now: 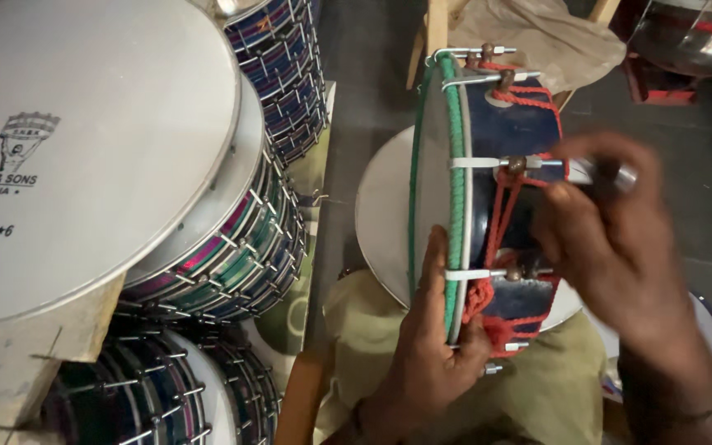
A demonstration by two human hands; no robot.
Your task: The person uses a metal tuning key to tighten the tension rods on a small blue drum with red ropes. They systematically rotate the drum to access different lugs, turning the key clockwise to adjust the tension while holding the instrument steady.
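We hold a small blue drum [504, 132] on its side over our lap, its pale head facing left and its green-bound rim [455, 165] standing upright in the middle of the view. Red cord [500, 222] zigzags across the blue shell between metal hooks and tension bolts. Our left hand [426, 354] grips the drum from below, thumb lying up along the rim and the fingers [471, 350] wrapped around its lower edge, closed on the drum. Our right hand [620, 247] is blurred against the shell on the right side; it is closed around a slim metal tool [611, 175] whose shiny end sticks out past the knuckles, level with one of the upper bolts.

Just behind the drum, another pale drumhead [381, 222] lies flat, partly hidden by it. Beneath our hands is olive-green cloth [554, 387] over the lap. Well to the left, a large white drumhead [92, 148] bearing a printed emblem fills the corner, resting on a stack of drums [232, 255] with purple and green striped shells and rows of metal rods. More of the same drums [286, 74] stand behind it and below. At the top, a wooden frame [436, 29] and crumpled beige sheeting [537, 37] lie on the dark floor [372, 74].
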